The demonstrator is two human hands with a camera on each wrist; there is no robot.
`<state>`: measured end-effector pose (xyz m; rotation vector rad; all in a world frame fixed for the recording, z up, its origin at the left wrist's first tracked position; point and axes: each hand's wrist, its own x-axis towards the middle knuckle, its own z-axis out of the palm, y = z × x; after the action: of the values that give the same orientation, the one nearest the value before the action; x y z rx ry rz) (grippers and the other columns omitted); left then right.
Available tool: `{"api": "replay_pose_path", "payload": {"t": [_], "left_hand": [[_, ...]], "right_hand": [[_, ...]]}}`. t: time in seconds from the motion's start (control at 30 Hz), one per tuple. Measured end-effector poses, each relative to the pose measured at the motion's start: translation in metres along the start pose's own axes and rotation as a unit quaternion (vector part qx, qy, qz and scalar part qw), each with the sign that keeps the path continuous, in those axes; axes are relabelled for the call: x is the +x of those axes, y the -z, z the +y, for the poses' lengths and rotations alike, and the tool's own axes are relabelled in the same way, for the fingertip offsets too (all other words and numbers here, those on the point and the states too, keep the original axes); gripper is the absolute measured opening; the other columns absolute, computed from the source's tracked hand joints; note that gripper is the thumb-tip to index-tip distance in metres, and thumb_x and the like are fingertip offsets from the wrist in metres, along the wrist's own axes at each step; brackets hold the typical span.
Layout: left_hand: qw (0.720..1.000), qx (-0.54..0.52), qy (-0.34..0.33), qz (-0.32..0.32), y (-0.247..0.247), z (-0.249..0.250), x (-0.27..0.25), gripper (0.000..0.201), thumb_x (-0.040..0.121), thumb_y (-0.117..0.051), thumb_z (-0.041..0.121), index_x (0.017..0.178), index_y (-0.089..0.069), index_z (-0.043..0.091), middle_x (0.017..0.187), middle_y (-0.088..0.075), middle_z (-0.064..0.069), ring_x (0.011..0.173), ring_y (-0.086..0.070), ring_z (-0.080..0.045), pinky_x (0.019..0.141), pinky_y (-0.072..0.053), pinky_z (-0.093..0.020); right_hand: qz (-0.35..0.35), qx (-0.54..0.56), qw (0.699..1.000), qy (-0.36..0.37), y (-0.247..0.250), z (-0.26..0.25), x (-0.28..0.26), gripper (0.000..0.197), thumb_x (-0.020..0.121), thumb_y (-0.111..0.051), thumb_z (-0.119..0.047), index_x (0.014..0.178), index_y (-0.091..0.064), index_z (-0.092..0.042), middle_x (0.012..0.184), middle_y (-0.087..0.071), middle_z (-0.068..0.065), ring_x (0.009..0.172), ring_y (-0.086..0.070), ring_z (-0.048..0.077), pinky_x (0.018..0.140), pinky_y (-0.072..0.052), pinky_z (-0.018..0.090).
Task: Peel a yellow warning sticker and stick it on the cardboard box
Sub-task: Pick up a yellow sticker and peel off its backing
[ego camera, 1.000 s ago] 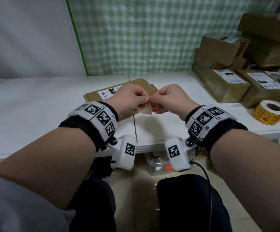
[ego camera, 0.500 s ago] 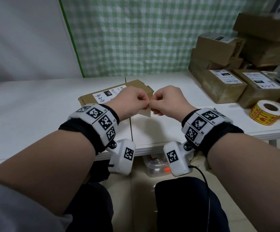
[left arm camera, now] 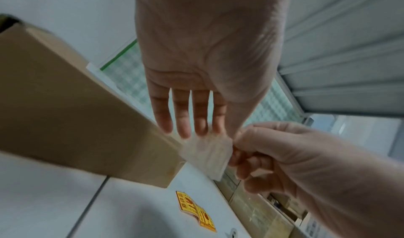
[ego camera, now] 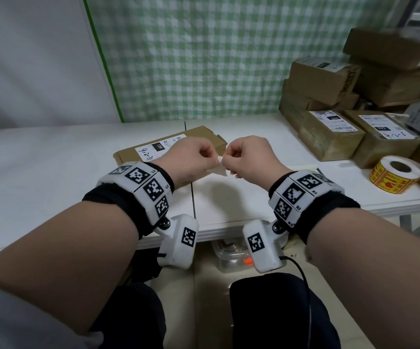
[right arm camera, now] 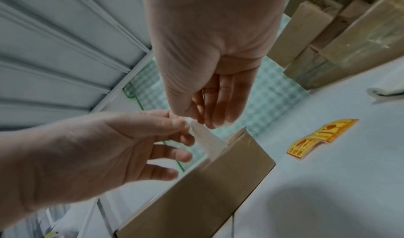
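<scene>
I have both hands raised together above the front of the white table [ego camera: 53, 157]. My left hand [ego camera: 188, 157] and my right hand [ego camera: 251, 157] each pinch the same small pale sheet [ego camera: 221, 168] at its top edge, thumb against forefinger, knuckles nearly touching. From the left wrist view the sheet [left arm camera: 207, 153] hangs down whitish and translucent; I see only its back, so I cannot tell whether the yellow sticker is on it or how far it has come off. The other fingers of my left hand [left arm camera: 181, 113] lie straight behind the sheet, while my right hand's spare fingers [left arm camera: 253, 164] curl loosely.

The flat cardboard box [ego camera: 176, 144] lies on the table just beyond and below my hands, its white shipping label [ego camera: 158, 147] facing up; my left hand covers its near right part in the head view. On the table to the right of the box lies a short strip of yellow warning stickers [right arm camera: 321, 138], flat and apart from the box. Further right, near the table's edge, stands the roll of yellow warning stickers [ego camera: 396, 173]. Behind it, stacked parcels [ego camera: 329, 132] fill the right end against a green checked curtain [ego camera: 203, 59]. Under the table edge sits a clear plastic container [ego camera: 229, 258].
</scene>
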<state>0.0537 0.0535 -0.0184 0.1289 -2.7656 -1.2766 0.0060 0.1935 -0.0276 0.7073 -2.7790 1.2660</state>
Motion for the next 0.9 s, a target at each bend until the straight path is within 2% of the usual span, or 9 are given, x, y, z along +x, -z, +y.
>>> {"api": "replay_pose_path", "payload": {"t": [0.13, 0.2, 0.33, 0.4, 0.5, 0.57, 0.67, 0.8, 0.9], "left_hand": [[0.997, 0.036, -0.046, 0.044, 0.004, 0.006, 0.003, 0.019, 0.078, -0.069, 0.021, 0.096, -0.068, 0.016, 0.087, -0.055, 0.01, 0.071, -0.051, -0.005, 0.067, -0.042, -0.02], [0.999, 0.025, -0.034, 0.016, 0.005, 0.008, 0.004, 0.01, 0.079, -0.068, 0.016, 0.089, -0.07, 0.017, 0.079, -0.06, 0.008, 0.055, -0.055, 0.006, 0.06, -0.044, -0.011], [1.0, -0.025, 0.01, 0.008, 0.003, 0.008, 0.004, 0.006, 0.077, -0.068, 0.009, 0.074, -0.071, 0.005, 0.076, -0.07, -0.018, 0.063, -0.061, -0.019, 0.074, -0.057, -0.039], [0.999, -0.044, 0.013, 0.024, 0.002, 0.009, 0.005, 0.005, 0.075, -0.067, 0.006, 0.074, -0.071, 0.002, 0.082, -0.071, -0.024, 0.068, -0.06, -0.023, 0.079, -0.055, -0.046], [0.998, -0.044, 0.013, 0.051, 0.001, 0.006, 0.009, 0.011, 0.073, -0.068, 0.004, 0.065, -0.069, 0.011, 0.072, -0.069, -0.012, 0.068, -0.06, -0.019, 0.081, -0.055, -0.042], [0.997, -0.043, 0.018, 0.069, 0.002, 0.003, 0.012, 0.017, 0.073, -0.068, 0.005, 0.061, -0.066, 0.017, 0.066, -0.065, -0.003, 0.067, -0.058, -0.017, 0.081, -0.054, -0.04], [0.993, -0.087, 0.034, 0.073, 0.001, 0.003, 0.013, 0.017, 0.073, -0.067, 0.003, 0.062, -0.064, 0.015, 0.069, -0.066, -0.009, 0.071, -0.061, -0.022, 0.085, -0.056, -0.046], [0.986, -0.155, 0.045, 0.046, -0.003, 0.007, 0.012, 0.019, 0.079, -0.064, -0.002, 0.065, -0.06, 0.01, 0.07, -0.062, -0.011, 0.078, -0.061, -0.026, 0.086, -0.053, -0.042], [0.983, -0.174, 0.041, 0.036, -0.004, 0.009, 0.012, 0.018, 0.081, -0.061, -0.004, 0.068, -0.057, 0.008, 0.068, -0.061, -0.013, 0.073, -0.062, -0.027, 0.081, -0.053, -0.04]], "right_hand": [[-0.02, -0.098, 0.991, 0.086, 0.005, -0.002, 0.0, 0.013, 0.082, -0.06, -0.019, 0.074, -0.071, -0.019, 0.068, -0.065, -0.001, 0.061, -0.053, 0.015, 0.058, -0.047, 0.024], [-0.03, -0.149, 0.983, 0.107, 0.007, -0.001, 0.002, 0.017, 0.082, -0.058, -0.022, 0.089, -0.073, -0.019, 0.082, -0.07, 0.002, 0.069, -0.053, 0.017, 0.066, -0.048, 0.028], [-0.027, -0.174, 0.978, 0.109, 0.007, 0.001, 0.004, 0.02, 0.083, -0.055, -0.023, 0.092, -0.073, -0.022, 0.083, -0.069, -0.001, 0.072, -0.055, 0.019, 0.068, -0.049, 0.03], [0.006, -0.14, 0.985, 0.097, 0.006, 0.002, 0.004, 0.017, 0.083, -0.055, -0.021, 0.084, -0.071, -0.018, 0.075, -0.066, 0.0, 0.068, -0.055, 0.02, 0.064, -0.048, 0.029], [0.064, -0.041, 0.997, 0.021, 0.006, 0.006, 0.007, 0.02, 0.082, -0.057, -0.023, 0.075, -0.067, -0.007, 0.075, -0.069, 0.007, 0.069, -0.06, 0.023, 0.062, -0.053, 0.033], [0.022, 0.059, 0.996, -0.068, 0.008, 0.005, 0.007, 0.029, 0.083, -0.058, -0.029, 0.074, -0.068, -0.002, 0.072, -0.069, 0.011, 0.065, -0.063, 0.023, 0.064, -0.059, 0.035], [-0.091, 0.173, 0.966, -0.167, 0.009, 0.003, 0.003, 0.032, 0.084, -0.061, -0.037, 0.076, -0.067, -0.007, 0.073, -0.068, 0.007, 0.063, -0.063, 0.019, 0.064, -0.058, 0.03], [-0.106, 0.288, 0.94, -0.15, 0.007, 0.002, 0.004, 0.016, 0.086, -0.065, -0.022, 0.08, -0.067, -0.008, 0.074, -0.067, 0.005, 0.065, -0.061, 0.017, 0.059, -0.056, 0.024], [-0.072, 0.293, 0.945, -0.125, 0.007, 0.001, 0.003, 0.016, 0.086, -0.064, -0.013, 0.072, -0.065, -0.007, 0.068, -0.065, 0.006, 0.057, -0.055, 0.013, 0.049, -0.05, 0.017]]}}
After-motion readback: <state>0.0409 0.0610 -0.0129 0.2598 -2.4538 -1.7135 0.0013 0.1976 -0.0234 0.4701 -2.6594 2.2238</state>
